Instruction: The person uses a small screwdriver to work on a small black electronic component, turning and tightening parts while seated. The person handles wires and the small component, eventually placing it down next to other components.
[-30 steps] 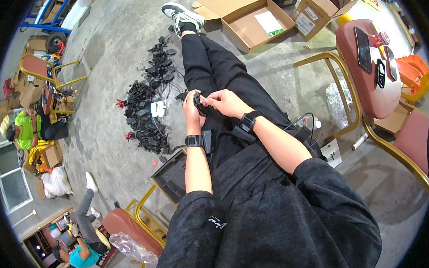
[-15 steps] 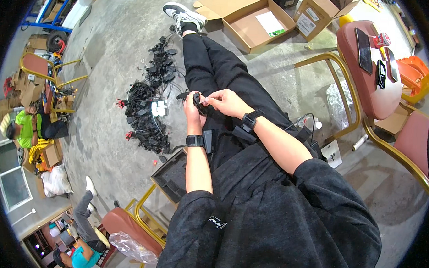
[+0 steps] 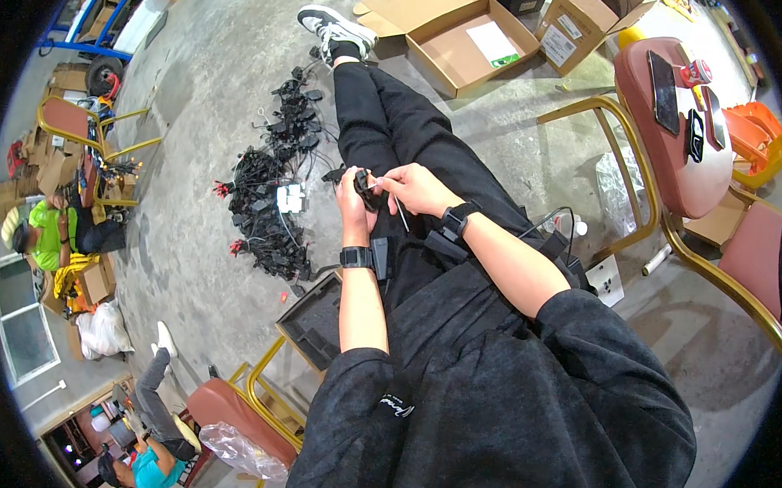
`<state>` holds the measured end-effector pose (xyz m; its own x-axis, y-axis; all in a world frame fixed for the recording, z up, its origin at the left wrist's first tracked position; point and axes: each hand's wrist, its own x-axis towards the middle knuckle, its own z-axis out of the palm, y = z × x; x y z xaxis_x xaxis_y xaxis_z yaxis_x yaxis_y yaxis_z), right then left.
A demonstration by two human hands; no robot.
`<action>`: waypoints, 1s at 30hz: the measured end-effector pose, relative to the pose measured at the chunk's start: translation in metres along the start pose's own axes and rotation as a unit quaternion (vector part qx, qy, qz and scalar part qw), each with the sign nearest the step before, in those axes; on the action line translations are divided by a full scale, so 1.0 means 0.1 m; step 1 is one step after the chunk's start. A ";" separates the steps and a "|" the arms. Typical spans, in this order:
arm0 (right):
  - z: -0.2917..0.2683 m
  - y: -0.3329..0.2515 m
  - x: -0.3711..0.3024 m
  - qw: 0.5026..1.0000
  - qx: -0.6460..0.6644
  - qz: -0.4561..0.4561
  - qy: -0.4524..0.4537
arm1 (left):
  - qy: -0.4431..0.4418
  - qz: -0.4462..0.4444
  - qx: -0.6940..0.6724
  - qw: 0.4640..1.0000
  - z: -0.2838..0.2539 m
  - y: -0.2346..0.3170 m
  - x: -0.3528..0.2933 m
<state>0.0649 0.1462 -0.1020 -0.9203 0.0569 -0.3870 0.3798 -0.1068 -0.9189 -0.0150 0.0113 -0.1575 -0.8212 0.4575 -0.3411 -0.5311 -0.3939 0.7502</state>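
Over my lap, my left hand (image 3: 354,213) is closed around a small black cabled part (image 3: 361,187), whose exact kind I cannot make out. Another black bit pokes out to the left of those fingers. My right hand (image 3: 419,191) meets it from the right, thumb and fingertips pinched at the part. A thin whitish strip (image 3: 402,215) hangs below the right fingers; it looks like a cable tie or a wire. The fingers partly hide where strip and part meet. On the floor to the left lies a tangled heap of black cables and connectors (image 3: 266,212).
White blocks (image 3: 290,198) lie on the heap. An open cardboard box (image 3: 469,51) sits ahead. At right, a chair (image 3: 674,160) holds phones and a can. A black tray (image 3: 314,315) is by my left elbow. Two people (image 3: 47,229) sit at far left.
The thin whitish strip now hangs visibly below my right fingers. My left hand has turned the black part slightly; both hands stay in about the same place.
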 end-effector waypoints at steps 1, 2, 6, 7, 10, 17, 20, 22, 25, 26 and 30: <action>0.00 -0.02 -0.01 1.000 -0.003 -0.001 -0.001 | 0.005 0.000 0.020 1.000 0.01 0.00 -0.01; 0.00 -0.03 -0.01 1.000 -0.006 -0.001 -0.002 | 0.006 0.000 0.020 1.000 0.02 0.01 -0.01; 0.01 0.04 0.02 1.000 -0.003 -0.011 0.008 | 0.023 0.002 0.002 1.000 0.08 0.03 -0.03; 0.01 0.07 0.04 0.999 -0.012 -0.045 0.017 | 0.031 0.005 0.008 0.999 0.08 0.02 -0.03; 0.04 0.14 0.08 0.994 -0.025 -0.095 0.041 | -0.003 0.003 -0.001 1.000 0.05 0.03 -0.02; 0.02 0.11 0.07 0.994 0.029 -0.106 0.028 | 0.021 0.004 -0.018 1.000 0.04 0.02 -0.01; 0.02 0.06 0.03 0.998 -0.002 -0.060 0.032 | 0.007 0.006 -0.010 1.000 0.01 0.02 -0.01; 0.02 0.04 0.03 0.999 -0.006 -0.040 0.023 | -0.008 0.004 -0.011 1.000 0.00 0.02 0.00; 0.00 0.00 0.00 1.000 -0.016 -0.011 0.012 | -0.009 0.023 0.013 1.000 0.02 0.01 0.00; -0.01 -0.01 -0.01 1.000 -0.023 -0.003 0.009 | -0.009 0.023 0.013 1.000 0.01 0.01 0.00; 0.00 0.05 0.03 0.999 -0.031 -0.027 0.009 | -0.022 0.026 0.006 0.999 -0.02 -0.01 0.02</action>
<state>0.0642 0.1457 -0.1076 -0.9381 0.0780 -0.3376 0.3352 -0.0424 -0.9412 -0.0164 0.0113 -0.1601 -0.8371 0.4721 -0.2764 -0.4857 -0.4087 0.7727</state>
